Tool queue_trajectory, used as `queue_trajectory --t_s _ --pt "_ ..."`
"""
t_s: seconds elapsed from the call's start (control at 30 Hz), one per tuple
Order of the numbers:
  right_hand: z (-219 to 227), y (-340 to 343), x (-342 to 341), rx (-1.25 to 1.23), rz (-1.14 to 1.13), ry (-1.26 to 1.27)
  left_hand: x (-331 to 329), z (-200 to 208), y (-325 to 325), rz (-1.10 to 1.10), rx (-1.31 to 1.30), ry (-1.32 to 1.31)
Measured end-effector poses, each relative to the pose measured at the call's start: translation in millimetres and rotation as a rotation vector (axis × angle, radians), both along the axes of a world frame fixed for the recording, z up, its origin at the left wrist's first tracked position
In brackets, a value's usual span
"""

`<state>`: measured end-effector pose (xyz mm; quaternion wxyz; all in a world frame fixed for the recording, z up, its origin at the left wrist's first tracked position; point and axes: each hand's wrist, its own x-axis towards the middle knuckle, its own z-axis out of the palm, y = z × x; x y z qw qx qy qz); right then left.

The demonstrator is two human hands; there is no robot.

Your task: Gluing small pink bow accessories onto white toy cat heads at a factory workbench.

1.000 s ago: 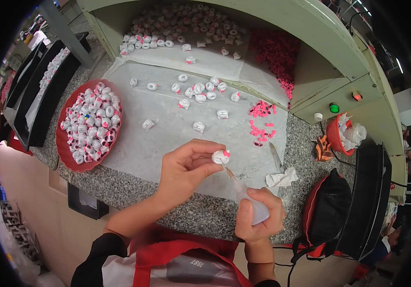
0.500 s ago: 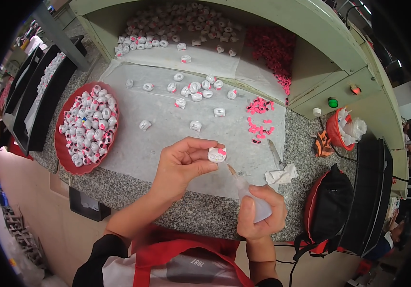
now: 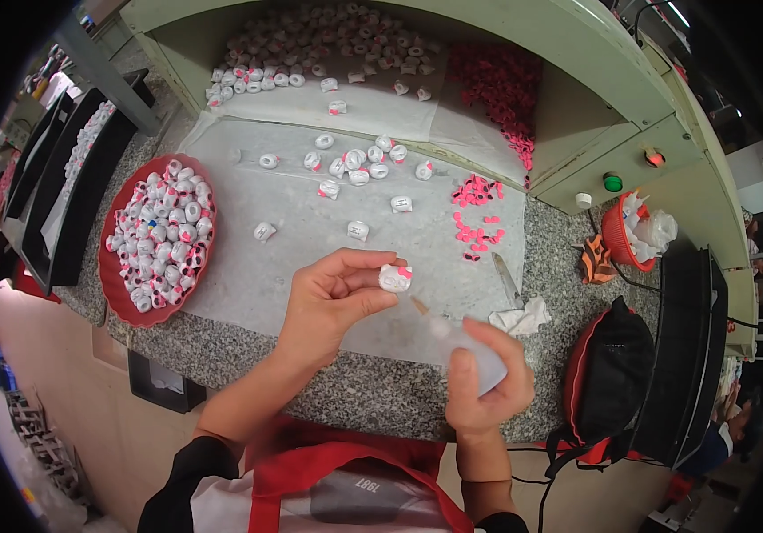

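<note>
Between the thumb and fingers of my left hand is a small white piece with a pink bow, held up over the paper sheet. My right hand is wrapped round a translucent white squeeze bottle. The thin nozzle of the bottle points up and left, a short gap away from the piece. Past my hands, several similar white pieces lie scattered on the white paper sheet. Small pink parts sit in loose groups right of them.
A red bowl heaped with white pieces stands left. Tweezers and a crumpled tissue lie right. Behind is a pale green cabinet holding more pieces. An orange-red basket and a black pouch are far right.
The bottle has drawn slightly away from the white piece, its nozzle down and left. In my left fingers the piece has turned, showing its bow differently. The whole view has shifted a little.
</note>
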<state>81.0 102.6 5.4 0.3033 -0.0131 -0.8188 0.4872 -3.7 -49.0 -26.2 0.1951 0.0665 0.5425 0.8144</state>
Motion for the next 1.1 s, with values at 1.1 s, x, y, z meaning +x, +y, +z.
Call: queue_trajectory --t_s 1.1 --pt "-8.9 3.1 -32.7 -0.362 0.122 -0.424 9.4 3.1 4.7 -0.138 0.047 0.079"
